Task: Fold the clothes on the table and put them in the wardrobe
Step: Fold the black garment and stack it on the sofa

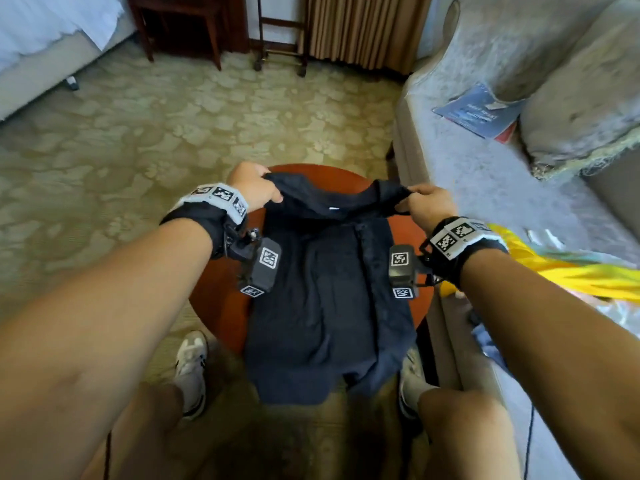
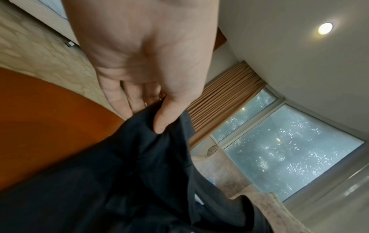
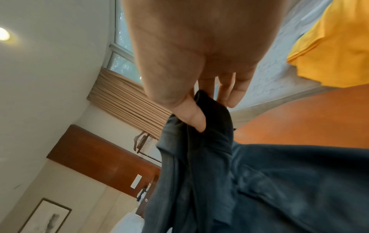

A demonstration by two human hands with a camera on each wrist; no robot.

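A dark navy shirt (image 1: 325, 292) lies lengthwise over the round reddish-brown table (image 1: 221, 299), its hem hanging off the near edge. My left hand (image 1: 254, 187) pinches the shirt's far left corner, lifted off the table; in the left wrist view the thumb (image 2: 165, 116) presses the dark cloth (image 2: 123, 173) against the fingers. My right hand (image 1: 427, 204) pinches the far right corner; the right wrist view shows its thumb (image 3: 191, 115) clamped on the navy fabric (image 3: 259, 181). The shirt's far edge sags between the two hands.
A grey sofa (image 1: 485, 188) stands close on the right, with a blue booklet (image 1: 481, 110) and a yellow garment (image 1: 568, 275) on it. A bed (image 1: 41, 46) is at far left, dark wooden furniture (image 1: 180, 26) and curtains (image 1: 363, 29) at the back. Patterned carpet (image 1: 173, 126) surrounds the table.
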